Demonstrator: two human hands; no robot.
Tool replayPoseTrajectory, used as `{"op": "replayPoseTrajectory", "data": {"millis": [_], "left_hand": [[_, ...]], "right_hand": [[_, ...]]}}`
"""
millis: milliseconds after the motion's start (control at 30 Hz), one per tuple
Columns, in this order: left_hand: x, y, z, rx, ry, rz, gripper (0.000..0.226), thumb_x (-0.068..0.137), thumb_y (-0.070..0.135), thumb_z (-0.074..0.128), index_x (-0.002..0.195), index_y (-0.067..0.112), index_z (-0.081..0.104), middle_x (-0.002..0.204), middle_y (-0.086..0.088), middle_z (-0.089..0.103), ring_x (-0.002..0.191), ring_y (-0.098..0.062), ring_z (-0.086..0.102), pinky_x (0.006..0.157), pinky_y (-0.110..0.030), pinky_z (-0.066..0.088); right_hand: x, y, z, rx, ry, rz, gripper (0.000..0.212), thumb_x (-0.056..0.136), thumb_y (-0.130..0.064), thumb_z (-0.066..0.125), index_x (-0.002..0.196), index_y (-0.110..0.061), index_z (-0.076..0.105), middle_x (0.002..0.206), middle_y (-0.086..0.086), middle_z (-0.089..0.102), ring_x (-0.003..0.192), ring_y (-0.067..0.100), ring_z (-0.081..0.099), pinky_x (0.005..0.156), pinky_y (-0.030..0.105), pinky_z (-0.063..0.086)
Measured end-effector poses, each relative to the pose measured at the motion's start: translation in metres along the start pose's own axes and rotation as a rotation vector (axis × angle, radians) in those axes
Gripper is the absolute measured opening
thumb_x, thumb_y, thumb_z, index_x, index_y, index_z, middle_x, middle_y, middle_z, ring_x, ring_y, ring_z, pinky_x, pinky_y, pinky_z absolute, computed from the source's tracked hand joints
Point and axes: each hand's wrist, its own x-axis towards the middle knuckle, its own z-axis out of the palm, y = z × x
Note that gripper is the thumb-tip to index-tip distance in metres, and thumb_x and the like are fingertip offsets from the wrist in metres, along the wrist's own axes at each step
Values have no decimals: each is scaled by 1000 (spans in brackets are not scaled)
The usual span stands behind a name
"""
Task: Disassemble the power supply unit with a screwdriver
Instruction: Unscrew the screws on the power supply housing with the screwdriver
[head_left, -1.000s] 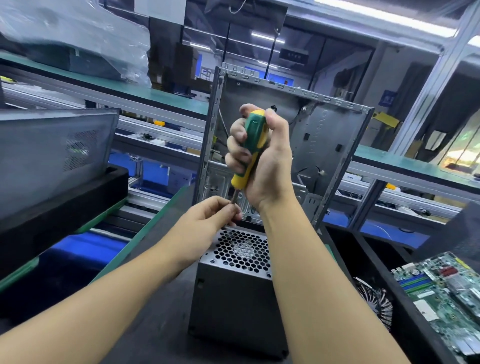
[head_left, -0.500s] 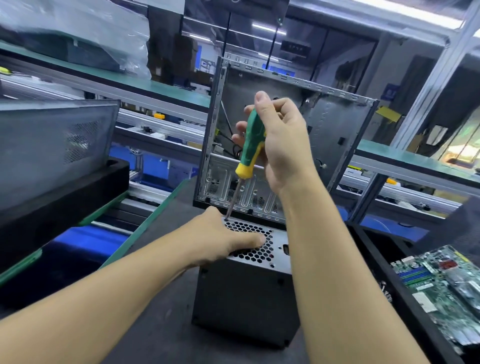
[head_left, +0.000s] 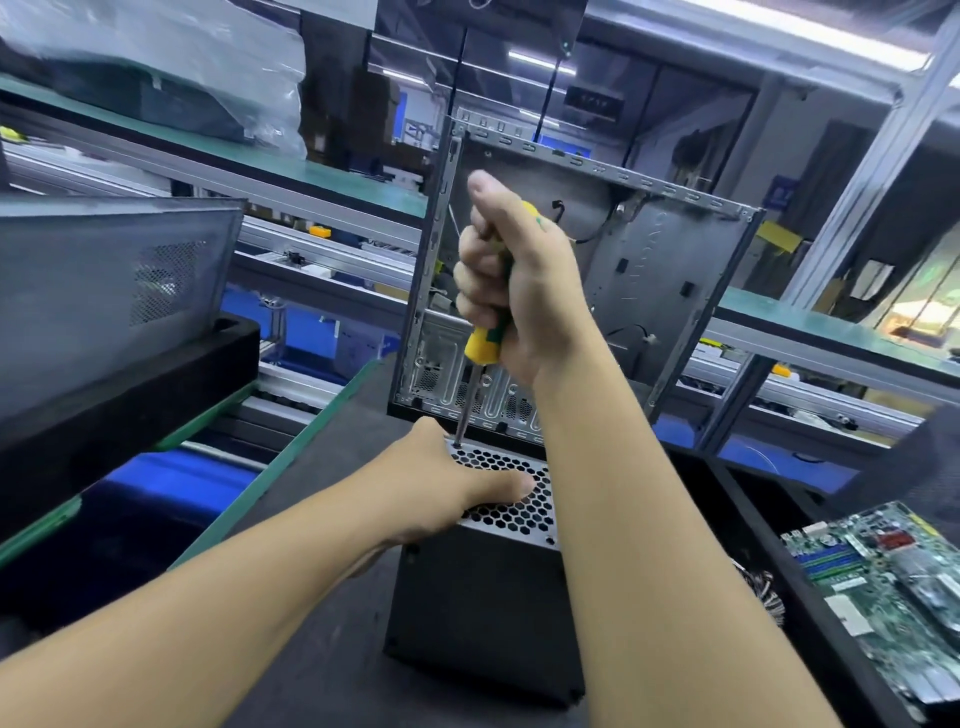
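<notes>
One screw (head_left: 457, 445), at the grille's (head_left: 501, 467) ten o'clock, we engage: right hand (head_left: 519, 291) fisted round the screwdriver (head_left: 480, 349), left hand (head_left: 436, 488) clasping the unopened power supply unit (head_left: 483, 613).

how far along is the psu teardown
Done: the PSU stands on the bench, out of the case behind it. In hand: right hand holds the screwdriver tip at a grille corner; left hand grips the PSU. Left: housing looks closed, so opening it remains.

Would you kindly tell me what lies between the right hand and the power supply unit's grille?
In the head view, only the screwdriver shaft spans it, from the right hand down to the power supply unit grille corner beside the left hand.
</notes>
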Motion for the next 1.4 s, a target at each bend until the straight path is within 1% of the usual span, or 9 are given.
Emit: {"op": "replayPoseTrajectory", "data": {"millis": [267,467,600,800,900,1000,1133,1267,1400], "left_hand": [[2,-2,0,-44,2,51,113,48,85,74,134,24,35,104,11,47,89,2,45,64,-23,34],[1,-3,-2,-77,-43,48,111,45,84,74,131,24,37,110,9,53,94,-4,51,64,-24,37],[3,-3,-1,-61,-32,12,109,50,81,75,133,22,36,103,3,62,84,-6,59,57,-22,43],[3,-3,-1,-57,-54,-16,108,51,80,77,134,27,33,92,-2,66,58,0,59,44,-18,35],[3,-2,-1,-26,-35,-24,112,50,80,76,139,29,30,127,-13,64,103,-15,64,66,-21,46],[0,1,-1,-14,-29,-22,101,50,81,73,128,25,41,92,-1,60,67,-12,52,51,-26,35],[0,2,0,-18,0,-1,81,58,78,75,112,25,46,78,5,53,60,-11,43,53,-29,31],[0,1,0,-49,-1,36,82,64,74,76,117,23,42,96,8,56,79,-6,51,61,-27,36],[-2,1,-2,-85,-2,70,92,64,71,78,131,24,35,102,16,49,90,2,47,67,-23,36]], "right_hand": [[1,0,-13,264,-273,51,13,89,-21,47,78,-23,40,49,-11,33,36,2,25,34,16,23],[-2,-2,0,96,-74,-45,21,100,-15,52,80,-18,44,85,4,54,66,15,50,57,29,43],[-9,-11,2,-171,171,-61,14,95,-19,65,87,-12,58,80,5,59,69,16,59,70,37,55],[-11,-12,24,-351,315,-73,17,90,-13,55,74,-12,49,62,8,46,55,19,42,53,35,40],[-7,-9,24,-187,213,-60,33,94,-21,61,67,-15,43,55,5,39,46,17,30,44,24,28],[-5,-7,20,-86,-98,-40,29,99,-28,56,76,-17,43,53,-3,36,43,13,25,45,21,23],[-4,-4,16,30,-331,7,18,96,-20,44,79,-20,38,51,-10,38,37,7,25,41,16,19],[1,-7,13,101,-343,41,23,95,-19,41,75,-20,31,54,-7,46,38,6,32,40,17,26],[6,-9,12,-35,-52,-3,19,99,-14,54,82,-13,45,76,8,60,59,20,54,55,33,51]]}}
